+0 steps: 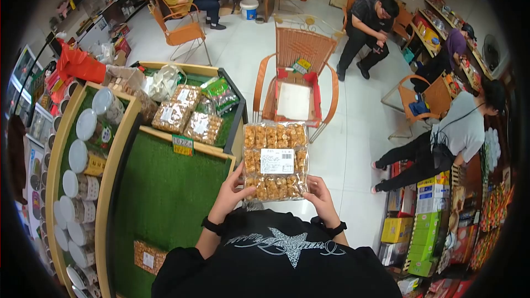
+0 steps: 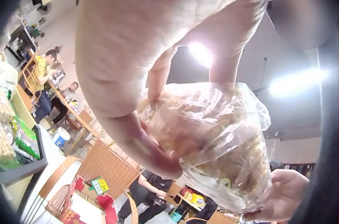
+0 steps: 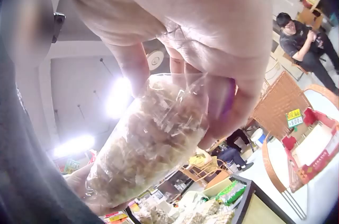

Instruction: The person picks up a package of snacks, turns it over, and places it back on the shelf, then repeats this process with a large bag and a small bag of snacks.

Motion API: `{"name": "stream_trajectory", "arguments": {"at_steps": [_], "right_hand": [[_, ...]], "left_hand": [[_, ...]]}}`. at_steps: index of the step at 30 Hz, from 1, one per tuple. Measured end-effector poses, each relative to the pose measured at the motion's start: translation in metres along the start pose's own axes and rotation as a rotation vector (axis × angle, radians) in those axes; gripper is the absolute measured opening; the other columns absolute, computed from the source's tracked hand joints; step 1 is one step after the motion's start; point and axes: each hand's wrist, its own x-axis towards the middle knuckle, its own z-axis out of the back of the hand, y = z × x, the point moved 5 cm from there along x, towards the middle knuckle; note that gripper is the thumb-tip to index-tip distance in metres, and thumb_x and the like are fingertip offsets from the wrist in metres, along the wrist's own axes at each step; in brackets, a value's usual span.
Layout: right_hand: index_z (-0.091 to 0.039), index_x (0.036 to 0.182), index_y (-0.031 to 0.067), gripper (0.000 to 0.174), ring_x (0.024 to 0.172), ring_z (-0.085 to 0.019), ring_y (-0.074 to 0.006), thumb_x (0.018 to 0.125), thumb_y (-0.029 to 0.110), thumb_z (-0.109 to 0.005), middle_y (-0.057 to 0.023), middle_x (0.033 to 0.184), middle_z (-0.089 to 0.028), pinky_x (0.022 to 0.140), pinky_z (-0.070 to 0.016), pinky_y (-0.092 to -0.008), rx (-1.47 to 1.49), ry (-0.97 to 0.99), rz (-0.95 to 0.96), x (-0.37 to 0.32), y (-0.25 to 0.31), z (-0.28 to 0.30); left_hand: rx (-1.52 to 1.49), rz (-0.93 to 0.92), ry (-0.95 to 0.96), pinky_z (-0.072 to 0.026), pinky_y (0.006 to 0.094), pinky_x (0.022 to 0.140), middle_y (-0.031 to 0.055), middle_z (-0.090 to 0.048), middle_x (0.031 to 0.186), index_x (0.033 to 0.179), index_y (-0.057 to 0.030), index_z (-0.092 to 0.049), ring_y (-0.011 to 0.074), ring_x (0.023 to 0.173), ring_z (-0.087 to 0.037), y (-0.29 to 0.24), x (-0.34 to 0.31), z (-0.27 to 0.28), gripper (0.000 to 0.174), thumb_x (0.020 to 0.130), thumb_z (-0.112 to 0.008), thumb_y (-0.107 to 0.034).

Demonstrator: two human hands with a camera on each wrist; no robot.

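A clear plastic pack of brown, nutty-looking snack pieces [image 1: 274, 136], with a white printed label [image 1: 277, 161] facing up, is held in front of the body by both hands. At its lower left corner the left hand [image 1: 227, 194] grips the edge, thumb on the upper face. My right hand [image 1: 322, 200] grips the lower right corner the same way. From the left wrist view, the crinkled wrapper [image 2: 228, 150] sits between thumb and fingers. The right wrist view shows the right hand [image 3: 185, 28] pinching the end of the pack [image 3: 153, 134].
To the left stands a green-lined display bin [image 1: 165, 198] with one similar pack [image 1: 148, 257] in it. More packs [image 1: 175, 115] lie in its far section, beside white-lidded jars [image 1: 77, 156]. Ahead is a chair [image 1: 305, 47] bearing a red box [image 1: 316, 96]. Several people sit or stand around.
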Motion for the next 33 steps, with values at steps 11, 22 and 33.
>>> {"name": "stream_trajectory", "arguments": {"at_steps": [11,22,33], "right_hand": [[-0.038,0.118,0.0004,0.044,0.100,-0.050,-0.0170,0.078,0.003,-0.055,-0.0102,0.109,-0.053,0.087,-0.0369,-0.0293,-0.017,0.147,-0.007,0.121,0.005,-0.038],[-0.037,0.120,0.0029,0.045,0.100,-0.049,-0.0165,0.078,0.002,-0.052,-0.0110,0.111,-0.051,0.086,-0.0385,-0.0277,-0.023,0.514,-0.255,0.253,-0.012,-0.092],[-0.037,0.119,0.0018,0.040,0.101,-0.049,-0.0165,0.081,0.001,-0.048,-0.0105,0.110,-0.051,0.087,-0.0378,-0.0287,-0.123,0.897,-0.358,0.440,-0.040,-0.130]], "left_hand": [[0.195,-0.090,-0.155,-0.0433,0.0295,0.080,0.0063,-0.039,0.120,0.135,-0.0132,-0.027,0.0167,0.098,-0.046,-0.031,0.064,0.073,0.074,0.073,-0.069,-0.016],[0.158,0.036,-0.533,-0.0427,0.0338,0.082,0.0108,-0.040,0.118,0.136,-0.0139,-0.021,0.0218,0.100,-0.047,-0.015,0.074,0.125,0.076,0.076,-0.065,-0.022],[0.178,0.286,-0.828,-0.0363,0.0355,0.093,0.0197,-0.037,0.129,0.135,-0.0058,-0.019,0.0261,0.116,-0.041,-0.027,0.167,0.159,0.077,0.077,-0.064,-0.028]]}}
